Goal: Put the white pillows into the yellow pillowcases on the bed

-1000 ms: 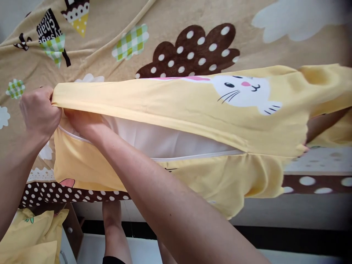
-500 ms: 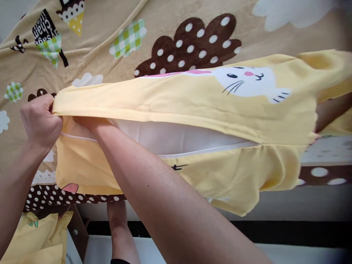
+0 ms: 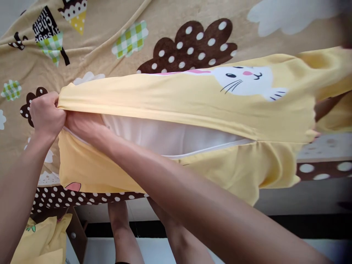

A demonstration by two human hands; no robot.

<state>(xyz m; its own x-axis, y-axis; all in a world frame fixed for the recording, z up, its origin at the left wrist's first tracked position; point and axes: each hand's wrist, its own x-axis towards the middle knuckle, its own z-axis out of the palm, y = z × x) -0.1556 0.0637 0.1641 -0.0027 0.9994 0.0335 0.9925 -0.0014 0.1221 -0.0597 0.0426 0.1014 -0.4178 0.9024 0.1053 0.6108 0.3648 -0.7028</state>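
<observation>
A yellow pillowcase [image 3: 192,102] with a white cat print lies across a bed, its zipped side open toward me. A white pillow [image 3: 170,137] shows inside the opening. My left hand [image 3: 46,115] is a closed fist gripping the upper left corner of the pillowcase's edge. My right hand [image 3: 82,126] reaches into the opening at the left end, beside the pillow; its fingers are hidden inside the fabric.
A tan blanket [image 3: 165,22] with brown dotted and green checked shapes covers the bed. Another yellow pillow [image 3: 41,242] lies at the lower left next to a wooden piece. My bare legs [image 3: 123,234] stand on a pale floor below the bed's edge.
The pillowcase's left end and both hands have shifted slightly right. My right forearm has lowered and stretches further across the frame.
</observation>
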